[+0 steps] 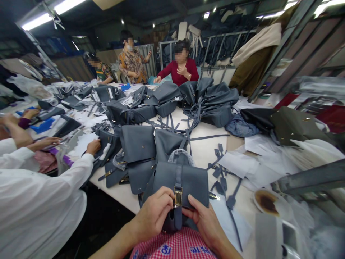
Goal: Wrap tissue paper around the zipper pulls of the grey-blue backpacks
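Note:
A blue-grey leather handbag (pixel 185 183) is held up in front of me, just off the near edge of the white worktable. Its flap has a vertical strap ending in a gold buckle (pixel 178 198). My left hand (pixel 153 212) grips the bag's side, with its fingertips at the buckle. My right hand (pixel 205 225) holds the flap's lower right edge, with the thumb on the leather next to the buckle. The bag's underside is partly hidden by my hands.
Several matching bags (pixel 137 145) and loose straps lie heaped on the white worktable (pixel 205 154), among paper sheets (pixel 237 163). A co-worker's white-sleeved arm (pixel 64 180) reaches in at left. More people stand across the table. A stained round dish (pixel 266 203) sits at right.

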### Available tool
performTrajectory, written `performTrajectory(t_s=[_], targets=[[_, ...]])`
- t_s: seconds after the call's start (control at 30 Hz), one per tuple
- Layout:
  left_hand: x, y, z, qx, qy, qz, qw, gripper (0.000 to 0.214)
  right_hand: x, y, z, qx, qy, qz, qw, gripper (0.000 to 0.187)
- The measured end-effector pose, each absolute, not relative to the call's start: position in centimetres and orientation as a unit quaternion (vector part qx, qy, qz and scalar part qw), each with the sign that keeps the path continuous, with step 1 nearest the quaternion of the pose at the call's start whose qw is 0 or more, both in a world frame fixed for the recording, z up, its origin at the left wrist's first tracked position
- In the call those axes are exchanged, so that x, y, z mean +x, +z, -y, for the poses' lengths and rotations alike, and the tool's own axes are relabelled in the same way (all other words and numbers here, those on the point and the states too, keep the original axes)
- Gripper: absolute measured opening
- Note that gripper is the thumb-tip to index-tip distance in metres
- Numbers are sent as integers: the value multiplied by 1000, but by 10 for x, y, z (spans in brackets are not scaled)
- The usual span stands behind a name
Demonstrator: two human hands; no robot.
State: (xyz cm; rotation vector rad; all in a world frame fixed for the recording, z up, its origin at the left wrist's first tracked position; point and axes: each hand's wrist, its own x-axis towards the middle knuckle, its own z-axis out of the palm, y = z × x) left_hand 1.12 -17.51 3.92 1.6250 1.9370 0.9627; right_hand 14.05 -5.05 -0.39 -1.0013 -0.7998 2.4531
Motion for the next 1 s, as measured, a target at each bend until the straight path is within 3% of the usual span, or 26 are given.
performTrajectory(t_s=[0.13,0.47,0.73,0.87,1.0], targets=[[19,38,175,562,428,-667,237,18,141,-4,51,-349,873,287,183,61],[26,42,164,505,366,-736,262,22,141,-6,55,-348,872,296,177,55],[25,44,176,459,389,-735,313,20,139,-7,61,-342,875,304,159,51],[37,33,172,493,367,-741,270,19,141,-18,59,-389,833,357,162,47],[54,23,155,555,284,-751,218,23,148,-33,53,-445,743,470,168,32]])
